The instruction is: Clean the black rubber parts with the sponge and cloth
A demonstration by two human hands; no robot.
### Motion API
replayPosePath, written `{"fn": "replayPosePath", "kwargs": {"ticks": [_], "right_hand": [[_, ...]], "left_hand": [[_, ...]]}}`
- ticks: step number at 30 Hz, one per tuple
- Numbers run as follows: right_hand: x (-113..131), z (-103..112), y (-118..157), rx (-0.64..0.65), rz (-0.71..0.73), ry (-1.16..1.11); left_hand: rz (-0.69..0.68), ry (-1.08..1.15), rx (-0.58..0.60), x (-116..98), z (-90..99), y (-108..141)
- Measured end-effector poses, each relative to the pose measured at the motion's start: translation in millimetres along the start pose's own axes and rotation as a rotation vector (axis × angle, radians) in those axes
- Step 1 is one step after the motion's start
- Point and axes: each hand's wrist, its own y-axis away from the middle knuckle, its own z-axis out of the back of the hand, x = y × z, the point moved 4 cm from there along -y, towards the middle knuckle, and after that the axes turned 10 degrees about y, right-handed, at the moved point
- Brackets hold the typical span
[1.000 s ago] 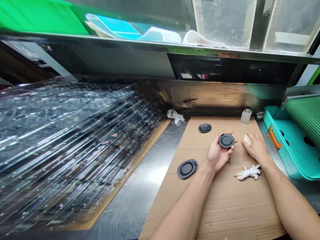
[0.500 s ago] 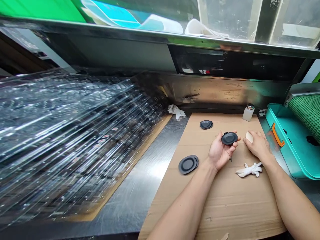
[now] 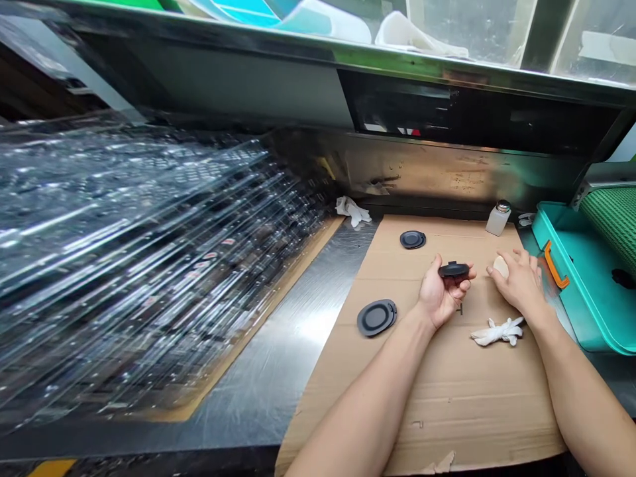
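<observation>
On the brown cardboard sheet, a bundled white glove lies nearest. Beyond it, a black oval part is held in the left hand, its fingers curled beneath; just beside, a small cream-coloured pad is pinched by the right hand. A clear bottle stands farther back.

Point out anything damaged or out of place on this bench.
The cardboard sheet is torn at its near edge, where a small ragged flap sticks up. A crumpled white glove lies on it near the right forearm, looking cast aside rather than put away. I see no obvious spill.
</observation>
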Motion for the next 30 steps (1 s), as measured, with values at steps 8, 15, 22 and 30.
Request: {"fn": "replayPosePath", "kwargs": {"ticks": [8, 15, 22, 30], "right_hand": [[29.3, 31.2, 72.8, 0.399, 0.587, -0.177], [-6.4, 37.7, 15.9, -0.011, 0.261, -0.346], [-31.2, 55.7, -140.7, -0.053, 0.053, 0.056], [-26.5, 43.8, -187.4, 0.044, 0.128, 0.100]], "left_hand": [[-0.127, 0.011, -0.046, -14.3, 25.2, -26.1], [-0.167, -0.093, -0.035, -2.9, 22.9, -34.0], [-0.156, -0.137, -0.039, 1.0, 23.2, -32.7], [-0.169, -0.143, -0.019, 1.8, 21.5, -35.3]]}}
